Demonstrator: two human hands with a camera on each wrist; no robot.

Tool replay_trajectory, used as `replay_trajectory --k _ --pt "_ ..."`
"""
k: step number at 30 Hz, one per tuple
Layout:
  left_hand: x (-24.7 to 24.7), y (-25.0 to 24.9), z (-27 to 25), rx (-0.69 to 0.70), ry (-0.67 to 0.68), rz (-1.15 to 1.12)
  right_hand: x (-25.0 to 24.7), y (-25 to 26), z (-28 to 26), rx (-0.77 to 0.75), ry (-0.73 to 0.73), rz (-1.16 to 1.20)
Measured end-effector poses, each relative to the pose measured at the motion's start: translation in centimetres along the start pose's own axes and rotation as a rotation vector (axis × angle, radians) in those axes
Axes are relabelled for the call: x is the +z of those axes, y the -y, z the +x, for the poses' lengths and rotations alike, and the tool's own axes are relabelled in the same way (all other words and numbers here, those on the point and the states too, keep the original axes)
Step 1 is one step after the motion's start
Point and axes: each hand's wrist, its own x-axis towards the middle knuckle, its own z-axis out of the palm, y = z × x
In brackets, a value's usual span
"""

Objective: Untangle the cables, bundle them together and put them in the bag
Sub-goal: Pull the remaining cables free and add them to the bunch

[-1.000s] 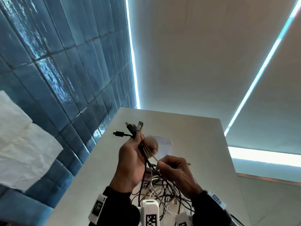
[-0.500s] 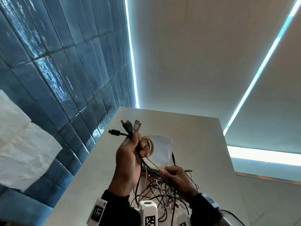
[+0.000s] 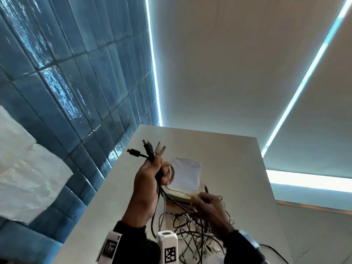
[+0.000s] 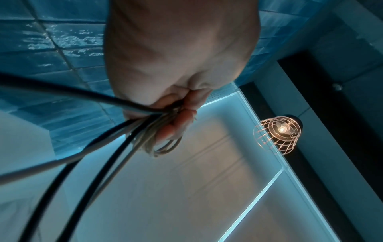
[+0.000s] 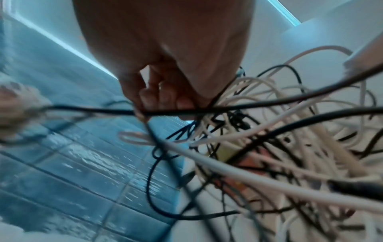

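Observation:
My left hand [image 3: 148, 180] is raised above the table and grips a bunch of black and white cable ends, whose plugs [image 3: 150, 149] fan out above the fist. A beige cable loop [image 3: 170, 174] hangs beside its fingers. In the left wrist view the fingers [image 4: 178, 117] curl round the cables [image 4: 116, 147]. Lower and to the right, my right hand [image 3: 207, 204] pinches a thin black cable [image 5: 186, 112] at the top of the tangle [image 3: 190, 229]. A flat white bag [image 3: 187, 174] lies on the table behind the hands.
The white table [image 3: 228, 159] runs along a blue tiled wall [image 3: 85, 92]. Crumpled white paper [image 3: 28, 178] shows at the left. A lit lamp in a wire cage [image 4: 277, 134] hangs overhead. A white block with a printed marker [image 3: 167, 246] sits at the near edge.
My right hand has dropped a little down and to the right, away from the left hand, with a cable in its pinch. The left hand keeps its hold on the plug ends.

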Motion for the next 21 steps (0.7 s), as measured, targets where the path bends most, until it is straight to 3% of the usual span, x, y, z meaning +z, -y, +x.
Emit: replay_trajectory --k 5,11,17,21 --pt "0.4 1.1 0.1 -0.134 0.014 0.227 0.3 4.0 0.5 -0.09 -0.136 0.161" --pt "1.1 2.4 0.2 -0.229 -0.014 0.413 1.4 6.9 -0.6 -0.265 0.037 0.166" --pt "1.7 1.6 -0.5 -0.351 0.031 0.075 1.0 6.7 -1.0 -0.263 0.149 0.131" --pt "1.9 1.3 -0.5 -0.314 0.035 -0.212 0.8 6.3 -0.9 -0.239 0.238 0.084"
